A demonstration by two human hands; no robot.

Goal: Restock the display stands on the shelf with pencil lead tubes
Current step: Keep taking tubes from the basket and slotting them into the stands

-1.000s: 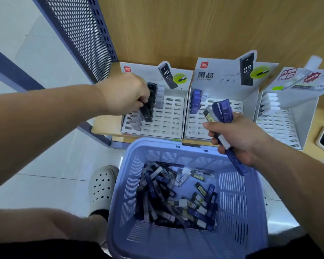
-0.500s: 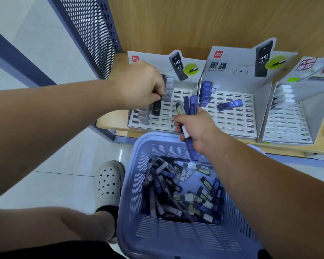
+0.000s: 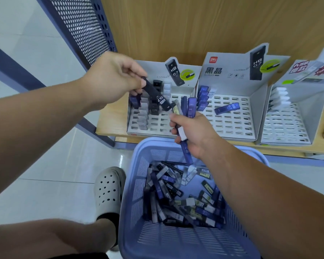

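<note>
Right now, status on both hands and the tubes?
Left grip pinches black tube over left stand. Right grip holds tube bundle. Blue tube lies loose on middle stand slots.

One camera is sitting on the person's head. It is looking forward and down, facing the wooden shelf (image 3: 110,119) and the display stands (image 3: 230,126). It is hanging close over the blue basket (image 3: 176,240) near the bottom.

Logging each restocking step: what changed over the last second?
Left hand lifted off the left stand and now pinches a black tube. Right hand moved its bundle leftward to meet it; a blue tube now lies on the middle stand. Basket unchanged.
</note>
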